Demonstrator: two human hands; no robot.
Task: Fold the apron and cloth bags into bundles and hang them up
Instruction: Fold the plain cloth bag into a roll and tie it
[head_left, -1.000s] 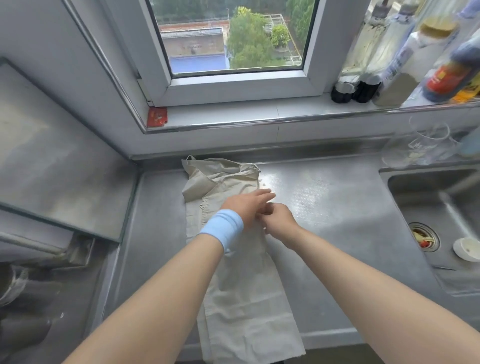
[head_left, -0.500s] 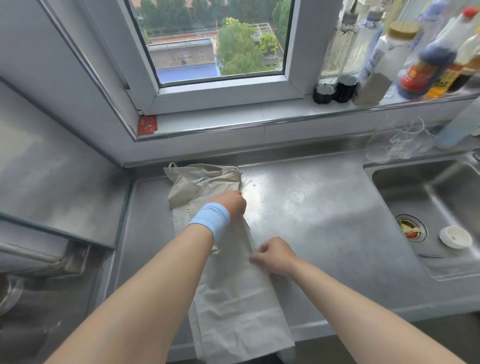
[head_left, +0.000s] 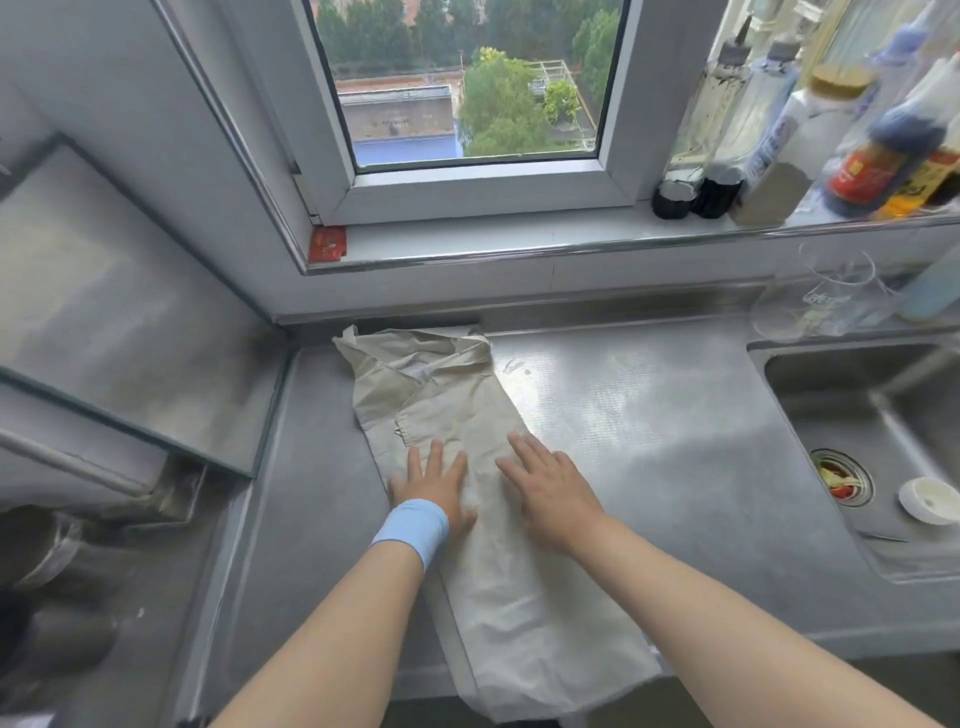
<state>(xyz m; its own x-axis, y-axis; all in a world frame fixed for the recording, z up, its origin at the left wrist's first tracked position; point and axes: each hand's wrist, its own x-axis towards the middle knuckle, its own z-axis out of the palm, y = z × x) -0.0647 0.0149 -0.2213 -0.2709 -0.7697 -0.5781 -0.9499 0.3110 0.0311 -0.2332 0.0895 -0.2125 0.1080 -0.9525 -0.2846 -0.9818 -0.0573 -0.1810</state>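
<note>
A: Where is the task's thing?

B: The long, pale beige cloth bag (head_left: 498, 582), folded into a narrow strip, lies flat on the stainless steel desk (head_left: 649, 431). Its crumpled handles (head_left: 415, 364) bunch at the far end below the white-framed window (head_left: 467, 187). Its near end hangs over the desk's front edge.

A: And the hands?

B: The person's left hand (head_left: 434, 493), above a light blue wristband (head_left: 413, 525), and the right hand (head_left: 550, 493) press flat on the strip's middle, side by side. The fingers (head_left: 524, 452) are straight and spread apart, clamping nothing.

A: What could go wrong from here?

B: The steel looks slick, so a push probably slides the whole strip instead of smoothing it, and the layered fold may skew open. The overhanging end could drag the cloth off the front edge once the palms lift. The handles, rolled in as they lie, likely make a lumpy bundle that loosens when hung.

A: Is the steel sink (head_left: 852, 415) a worry?

B: Hardly; it sits well apart to the right.
</note>
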